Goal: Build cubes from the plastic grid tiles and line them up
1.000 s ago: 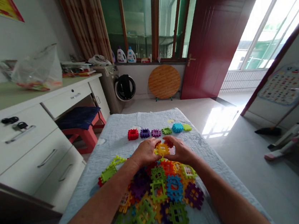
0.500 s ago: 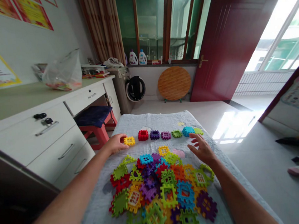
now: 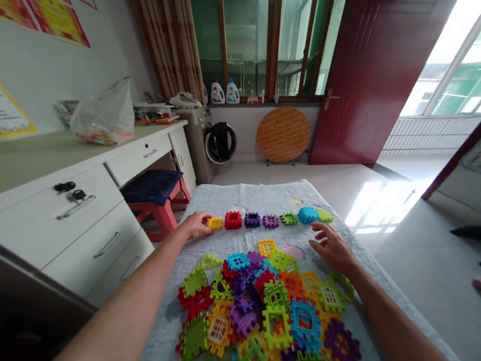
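Note:
At the left end of a row of coloured plastic blocks, my left hand (image 3: 197, 225) has its fingers closed on a yellow block (image 3: 215, 224). To the right of it stand a red block (image 3: 233, 220), a dark purple block (image 3: 252, 220), a light purple piece (image 3: 270, 221), a green piece (image 3: 289, 218) and a blue block (image 3: 308, 214) touching a lime piece (image 3: 325, 215). My right hand (image 3: 330, 244), fingers apart and holding nothing, hovers just below the blue block. Nearer to me lies a heap of interlocking window-shaped pieces (image 3: 275, 295).
A grey-blue cloth (image 3: 220, 193) covers the low table. On the left are a white desk (image 3: 97, 220) and a red stool (image 3: 161, 212) with a dark cushion. A washing machine (image 3: 199, 144), a round wooden board (image 3: 283, 135) and a dark red door (image 3: 356, 92) stand beyond.
My right hand has drawn slightly back from the blue block, toward me and to the right. My left hand stays at the yellow block, and the whole view has shifted a little.

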A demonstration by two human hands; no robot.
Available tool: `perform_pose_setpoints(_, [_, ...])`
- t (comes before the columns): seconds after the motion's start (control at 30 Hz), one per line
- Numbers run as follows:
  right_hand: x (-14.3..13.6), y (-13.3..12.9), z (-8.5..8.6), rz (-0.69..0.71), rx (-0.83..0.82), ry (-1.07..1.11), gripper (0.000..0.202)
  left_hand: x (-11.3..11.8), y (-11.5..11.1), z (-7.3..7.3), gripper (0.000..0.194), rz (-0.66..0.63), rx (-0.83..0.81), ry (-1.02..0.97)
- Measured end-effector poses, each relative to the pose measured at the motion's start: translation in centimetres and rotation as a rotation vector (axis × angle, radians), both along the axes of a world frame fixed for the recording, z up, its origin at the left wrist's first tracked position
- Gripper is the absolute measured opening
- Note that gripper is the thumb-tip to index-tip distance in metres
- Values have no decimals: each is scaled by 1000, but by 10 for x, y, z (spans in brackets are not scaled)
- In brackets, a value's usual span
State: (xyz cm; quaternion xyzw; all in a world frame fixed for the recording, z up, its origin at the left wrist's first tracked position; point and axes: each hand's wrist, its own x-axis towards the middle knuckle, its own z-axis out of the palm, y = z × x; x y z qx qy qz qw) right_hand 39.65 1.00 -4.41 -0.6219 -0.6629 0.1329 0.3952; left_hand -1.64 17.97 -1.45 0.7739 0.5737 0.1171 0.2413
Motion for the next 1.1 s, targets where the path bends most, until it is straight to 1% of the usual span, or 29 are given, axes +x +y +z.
perform_pose_setpoints(0.07, [0,0,0,-2,2,0,38,-1,3,3,61,-5,-14,45])
perform_pose_setpoints(0.2, [0,0,-1,-5,-4,7,38,0,6,12,78,-22,-42,121])
perform_pose_setpoints(0.27, [1,1,-1,-9,-10,6,37,3,5,17,81,-38,-47,150])
perform_pose_setpoints(0.33, [1,0,-1,-9,-15,3,37,8,4,20,77,-58,-48,171])
perform_pose_setpoints(0.5, [1,-1,-1,-2,-28,4,38,16,3,23,55,-112,-48,195])
perform_pose_setpoints(0.67, [2,0,-2,-3,-37,2,38,16,8,21,46,-139,-65,187])
perform_pose_setpoints(0.9, [1,-1,1,-12,-35,-5,36,13,17,11,40,-163,-65,141])
perform_pose_setpoints(0.97, [1,-1,3,-50,-12,-21,35,12,18,8,39,-178,-69,122])
perform_pose_setpoints(1.1, [6,-1,5,-186,54,-34,35,10,21,3,39,-189,-62,103])
